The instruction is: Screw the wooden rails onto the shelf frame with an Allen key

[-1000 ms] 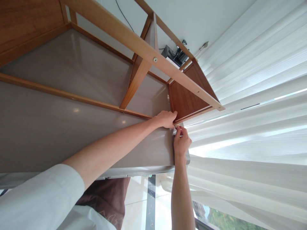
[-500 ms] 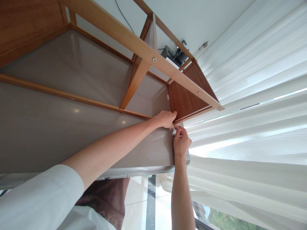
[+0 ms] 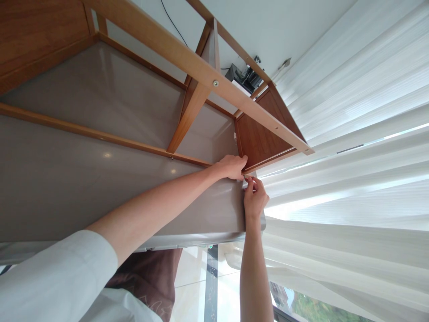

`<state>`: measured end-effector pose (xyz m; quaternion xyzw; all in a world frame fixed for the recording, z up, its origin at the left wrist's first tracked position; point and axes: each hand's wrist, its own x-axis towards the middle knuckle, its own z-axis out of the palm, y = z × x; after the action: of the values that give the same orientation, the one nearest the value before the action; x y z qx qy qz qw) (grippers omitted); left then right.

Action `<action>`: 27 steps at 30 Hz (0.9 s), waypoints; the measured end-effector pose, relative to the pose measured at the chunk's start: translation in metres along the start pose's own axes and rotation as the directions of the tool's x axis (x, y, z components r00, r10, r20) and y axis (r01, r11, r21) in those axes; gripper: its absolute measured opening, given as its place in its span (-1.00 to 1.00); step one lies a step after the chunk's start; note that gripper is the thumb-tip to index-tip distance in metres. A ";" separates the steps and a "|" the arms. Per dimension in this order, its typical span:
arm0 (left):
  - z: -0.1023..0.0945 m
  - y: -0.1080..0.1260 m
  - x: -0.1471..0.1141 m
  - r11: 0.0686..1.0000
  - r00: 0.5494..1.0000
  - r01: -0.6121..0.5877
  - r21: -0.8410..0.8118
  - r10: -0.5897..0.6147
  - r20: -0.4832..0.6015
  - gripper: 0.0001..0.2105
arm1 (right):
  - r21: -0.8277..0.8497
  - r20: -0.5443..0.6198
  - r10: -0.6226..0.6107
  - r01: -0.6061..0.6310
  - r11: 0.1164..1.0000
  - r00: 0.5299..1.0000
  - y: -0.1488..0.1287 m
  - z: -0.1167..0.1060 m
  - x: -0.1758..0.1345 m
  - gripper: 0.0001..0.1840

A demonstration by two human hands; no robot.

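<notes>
A wooden furniture frame [image 3: 241,103] with reddish-brown panels stands on a grey tabletop [image 3: 134,156]. At its lower right corner, my left hand [image 3: 233,167] is closed round the end of the bottom rail [image 3: 191,158], beside the end panel [image 3: 259,134]. My right hand [image 3: 255,197] is just below that corner, thumb and fingers pinched on a small thin metal piece [image 3: 246,178] that points at the joint. Its exact kind is too small to make out, and my left fingers partly hide the joint.
A bolt head [image 3: 215,83] shows in the upper rail, and another fastener [image 3: 172,157] sits in the bottom rail. White curtains [image 3: 351,188] hang close on the right. Behind the frame is a black device [image 3: 246,78]. Brown cloth [image 3: 150,277] lies below the table edge.
My right hand has shifted slightly to the right and its fingers have turned a little at the corner. My left hand and the frame have stayed in place.
</notes>
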<state>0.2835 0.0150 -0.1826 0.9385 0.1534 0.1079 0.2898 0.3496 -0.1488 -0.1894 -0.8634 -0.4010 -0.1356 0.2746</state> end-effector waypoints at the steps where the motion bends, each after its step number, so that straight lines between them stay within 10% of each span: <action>1: 0.000 0.000 0.000 1.000 1.000 -0.001 0.000 0.001 -0.002 -0.47 | 0.009 -0.001 0.012 -0.012 1.000 1.000 -0.001 -0.001 0.001 -0.55; 27: -0.002 0.001 -0.003 1.000 1.000 -0.008 0.013 0.008 0.004 -0.46 | 0.339 0.164 0.198 -0.244 0.909 0.966 0.012 0.002 0.010 -0.46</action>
<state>0.2804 0.0144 -0.1807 0.9412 0.1497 0.1062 0.2836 0.3647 -0.1478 -0.1911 -0.8460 -0.3348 0.0262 0.4141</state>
